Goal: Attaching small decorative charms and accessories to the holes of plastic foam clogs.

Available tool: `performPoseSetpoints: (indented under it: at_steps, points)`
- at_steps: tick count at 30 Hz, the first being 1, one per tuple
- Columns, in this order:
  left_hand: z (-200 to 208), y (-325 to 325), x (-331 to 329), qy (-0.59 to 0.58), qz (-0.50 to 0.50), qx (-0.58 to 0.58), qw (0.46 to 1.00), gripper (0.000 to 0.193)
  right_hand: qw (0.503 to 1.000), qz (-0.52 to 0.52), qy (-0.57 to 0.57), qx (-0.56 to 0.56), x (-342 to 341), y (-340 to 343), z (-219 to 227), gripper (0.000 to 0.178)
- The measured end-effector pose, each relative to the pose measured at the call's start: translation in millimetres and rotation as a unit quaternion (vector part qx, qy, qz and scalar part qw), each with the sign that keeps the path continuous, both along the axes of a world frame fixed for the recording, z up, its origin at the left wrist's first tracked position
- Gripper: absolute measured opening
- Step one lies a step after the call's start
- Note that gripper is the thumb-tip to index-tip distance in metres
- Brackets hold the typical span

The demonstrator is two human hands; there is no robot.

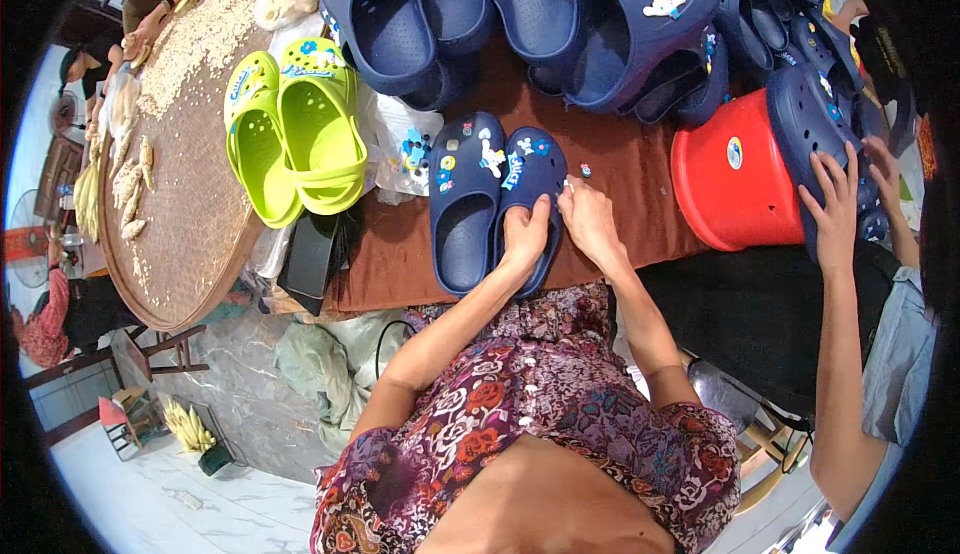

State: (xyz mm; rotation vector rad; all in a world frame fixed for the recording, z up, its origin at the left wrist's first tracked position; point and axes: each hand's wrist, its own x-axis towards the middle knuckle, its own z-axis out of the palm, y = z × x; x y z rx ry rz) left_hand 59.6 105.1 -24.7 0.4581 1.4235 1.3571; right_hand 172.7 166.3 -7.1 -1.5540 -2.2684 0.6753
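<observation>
A pair of navy clogs lies in front of me on the brown cloth, toes pointing away. My left hand [527, 236] reaches into the opening of the right-hand clog [537, 166] and grips it; part of its fingers is hidden inside. My right hand [590, 216] is closed at that clog's right edge, fingertips pinched together; what they hold is too small to make out. The left-hand clog [462, 239] touches its mate, with nobody's hand on it. Colourful shoe charms sit on both toes. One small loose charm [586, 169] lies on the cloth just beyond my right hand.
Lime-green clogs [320, 134] stand left, near a black phone-like slab [314, 259] and a bag of charms [412, 154]. Navy clogs [640, 29] pile up behind. At right, another person's hands [835, 194] hold a navy clog against a red stool [730, 189]. A woven tray [190, 194] holds kernels.
</observation>
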Motion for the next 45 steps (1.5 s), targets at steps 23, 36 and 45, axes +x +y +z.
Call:
performPoseSetpoints:
  at_steps: [23,36,45]
  points:
    - [-5,9,-7,-0.462,0.06,0.026,0.884,0.053,0.989,0.098,0.11,0.029,-4,71,-4,0.056]
    - [-15,24,-9,-0.504,0.021,0.116,0.856,0.066,0.969,0.192,0.127,0.086,-9,79,1,0.027]
    - [-20,22,-11,-0.51,0.007,0.129,0.85,0.068,0.97,0.208,0.123,0.019,-8,86,-2,0.038]
